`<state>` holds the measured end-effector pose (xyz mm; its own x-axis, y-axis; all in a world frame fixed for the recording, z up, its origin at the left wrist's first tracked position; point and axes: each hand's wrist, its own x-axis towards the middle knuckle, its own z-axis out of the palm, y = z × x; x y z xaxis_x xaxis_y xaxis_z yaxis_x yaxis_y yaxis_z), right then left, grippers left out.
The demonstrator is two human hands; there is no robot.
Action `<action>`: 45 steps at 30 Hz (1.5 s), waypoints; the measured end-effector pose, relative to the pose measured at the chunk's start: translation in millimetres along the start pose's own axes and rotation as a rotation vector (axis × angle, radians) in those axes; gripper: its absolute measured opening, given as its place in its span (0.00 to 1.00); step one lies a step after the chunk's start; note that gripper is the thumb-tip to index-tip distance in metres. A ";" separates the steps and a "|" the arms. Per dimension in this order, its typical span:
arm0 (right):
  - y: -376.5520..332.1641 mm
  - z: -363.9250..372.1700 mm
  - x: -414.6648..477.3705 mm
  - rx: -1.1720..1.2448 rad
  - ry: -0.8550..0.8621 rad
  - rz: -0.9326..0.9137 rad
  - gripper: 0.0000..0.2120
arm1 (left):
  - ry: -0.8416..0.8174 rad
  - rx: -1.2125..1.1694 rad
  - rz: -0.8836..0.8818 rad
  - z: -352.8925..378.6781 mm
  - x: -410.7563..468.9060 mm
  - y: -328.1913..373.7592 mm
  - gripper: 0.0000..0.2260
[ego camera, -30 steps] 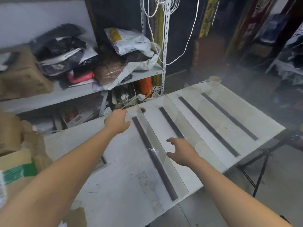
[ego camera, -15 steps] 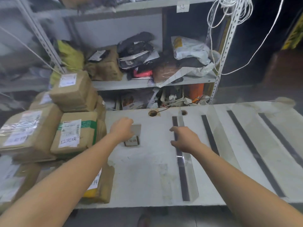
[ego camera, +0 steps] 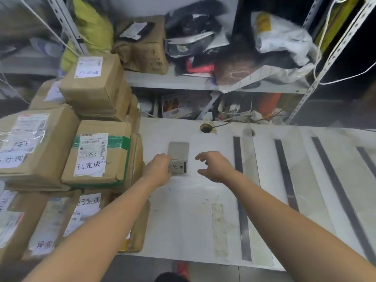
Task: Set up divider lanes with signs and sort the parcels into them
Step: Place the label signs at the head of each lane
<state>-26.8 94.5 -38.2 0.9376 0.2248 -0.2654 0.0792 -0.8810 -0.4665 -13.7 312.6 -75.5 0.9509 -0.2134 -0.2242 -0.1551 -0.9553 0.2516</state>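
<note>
Left hand [ego camera: 159, 169] is on the small grey metal sign [ego camera: 179, 153], fingers curled round its left edge, and the sign sits on the white table [ego camera: 183, 210] just right of the stacked brown cardboard parcels [ego camera: 97, 155]. Right hand [ego camera: 216, 167] hovers just beside the sign's right edge, fingers spread and loosely bent, holding nothing. Further right, clear plastic dividers on dark strips [ego camera: 243, 220] lie along the tabletop.

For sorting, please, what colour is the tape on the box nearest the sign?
Green tape, seen in head view.
</note>
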 end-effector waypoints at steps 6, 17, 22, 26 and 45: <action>-13.0 37.6 51.4 -0.018 -0.057 0.004 0.21 | 0.031 -0.049 -0.063 12.2 32.4 -16.9 0.17; -4.9 74.5 87.7 0.153 0.016 0.073 0.14 | 0.002 -0.090 0.092 23.2 48.3 -34.4 0.09; 0.8 72.6 88.3 0.150 0.016 0.048 0.13 | 0.046 -0.102 0.092 18.8 47.3 -30.8 0.06; 5.4 65.8 88.4 0.195 0.034 0.048 0.20 | 0.114 -0.130 0.073 9.8 45.4 -28.3 0.07; 3.9 68.9 97.0 0.174 0.024 0.043 0.13 | 0.309 -0.311 -0.006 -33.2 44.0 -37.8 0.08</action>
<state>41.2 141.5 -123.9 0.9467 0.1770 -0.2690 -0.0188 -0.8036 -0.5948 42.9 346.1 -63.7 0.9944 -0.0913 0.0538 -0.1059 -0.8395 0.5329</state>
